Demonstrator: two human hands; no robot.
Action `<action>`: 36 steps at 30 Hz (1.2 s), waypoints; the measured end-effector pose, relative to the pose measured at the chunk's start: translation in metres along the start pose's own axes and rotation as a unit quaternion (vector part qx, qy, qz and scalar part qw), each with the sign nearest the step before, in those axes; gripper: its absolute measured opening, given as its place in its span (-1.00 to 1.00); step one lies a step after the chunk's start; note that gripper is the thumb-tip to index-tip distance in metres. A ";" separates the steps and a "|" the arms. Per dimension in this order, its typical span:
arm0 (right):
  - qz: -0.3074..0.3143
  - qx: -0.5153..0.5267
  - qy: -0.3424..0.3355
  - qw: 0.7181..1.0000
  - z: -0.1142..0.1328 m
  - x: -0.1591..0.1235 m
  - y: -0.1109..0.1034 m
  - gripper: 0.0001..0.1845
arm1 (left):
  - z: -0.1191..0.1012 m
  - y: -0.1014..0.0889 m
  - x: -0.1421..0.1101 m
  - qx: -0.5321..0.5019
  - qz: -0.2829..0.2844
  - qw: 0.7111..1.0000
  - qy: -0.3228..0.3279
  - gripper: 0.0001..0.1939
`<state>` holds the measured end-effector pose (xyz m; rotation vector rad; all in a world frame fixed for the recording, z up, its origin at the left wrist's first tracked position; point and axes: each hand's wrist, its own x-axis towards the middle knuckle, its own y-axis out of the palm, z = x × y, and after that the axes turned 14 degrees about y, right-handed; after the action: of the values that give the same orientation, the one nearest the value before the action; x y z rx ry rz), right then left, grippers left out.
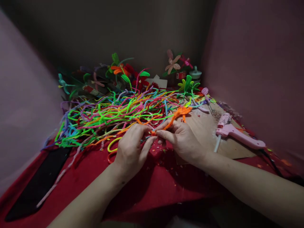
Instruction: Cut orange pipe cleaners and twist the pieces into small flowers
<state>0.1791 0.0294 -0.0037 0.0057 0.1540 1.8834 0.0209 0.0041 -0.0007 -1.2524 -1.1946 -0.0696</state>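
Observation:
An orange pipe cleaner [177,114] is bent and doubled at its upper end, which sticks up past my right hand [181,137]. My right thumb and fingers pinch its lower part. Across from it, my left hand [134,145] has its thumb and forefinger closed around the near end of the same orange piece, at the spot where the fingertips of both hands almost meet. Partly hidden under my left hand lie scissors with yellow and red handles [111,148].
A heap of multicoloured pipe cleaners [123,110] spreads behind my hands. On the right, a pink glue gun [237,133] rests on a brown board [201,129]. Pipe-cleaner flowers [173,65] stand at the back. A black flat object [40,183] lies left on the red cloth [142,196].

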 end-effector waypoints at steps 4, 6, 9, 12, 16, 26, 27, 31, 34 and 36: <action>-0.008 -0.018 -0.040 0.999 -0.001 -0.003 0.001 -0.90 | 0.000 0.003 -0.005 0.001 -0.008 0.999 0.052 -0.88; -0.006 -0.014 -0.044 0.999 -0.001 -0.003 0.000 -0.91 | 0.001 0.003 -0.006 -0.008 -0.020 0.998 0.064 -0.82; 0.005 -0.007 -0.027 1.000 0.000 -0.003 -0.002 -0.92 | 0.003 0.002 -0.008 -0.002 -0.038 0.994 0.104 -0.75; 0.022 0.011 -0.011 1.000 -0.001 -0.004 -0.004 -0.91 | 0.003 0.001 -0.007 -0.052 -0.049 0.995 0.070 -0.75; 0.020 0.031 -0.011 0.999 -0.003 -0.005 -0.004 -0.92 | -0.003 0.002 -0.004 -0.125 -0.062 0.989 -0.051 -0.80; -0.002 -0.010 -0.031 0.999 -0.006 -0.004 -0.004 -0.96 | -0.005 0.001 -0.003 -0.095 -0.022 0.993 -0.067 -0.92; -0.005 -0.013 -0.033 0.999 -0.006 -0.004 -0.004 -0.96 | -0.004 0.001 -0.003 -0.097 -0.022 0.993 -0.060 -0.92; -0.017 -0.033 -0.066 0.997 -0.006 -0.005 -0.004 -0.99 | -0.005 0.001 -0.003 -0.111 -0.007 0.991 -0.068 -0.91; -0.030 -0.059 -0.096 0.993 -0.006 -0.007 -0.004 -0.98 | -0.009 -0.001 0.000 -0.159 -0.006 0.980 -0.119 -0.89; -0.033 -0.076 -0.111 0.990 -0.007 -0.008 -0.004 -0.96 | -0.012 -0.002 0.003 -0.209 -0.020 0.960 -0.187 -0.90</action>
<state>0.1852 0.0221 -0.0109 0.1051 -0.1408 1.8103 0.0290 -0.0038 0.0050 -1.6624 -1.5882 -0.1229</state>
